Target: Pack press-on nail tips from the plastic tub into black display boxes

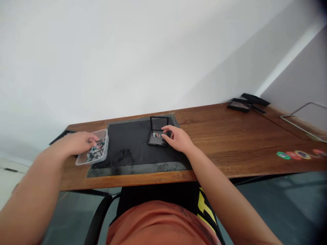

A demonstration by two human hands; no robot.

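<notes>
We've got our left hand (81, 142) half-curled, hold unclear, over small pieces (95, 153) in the clear tub (106, 144) at 11 o'clock, right hand (179, 139) loosely parted, seemingly empty, at the black case (154, 141), 12 o'clock, best steadied lightly.

At right, colourful discs (302, 154) lie on the wooden table (217, 132); below left, a black armrest (98, 217).
</notes>
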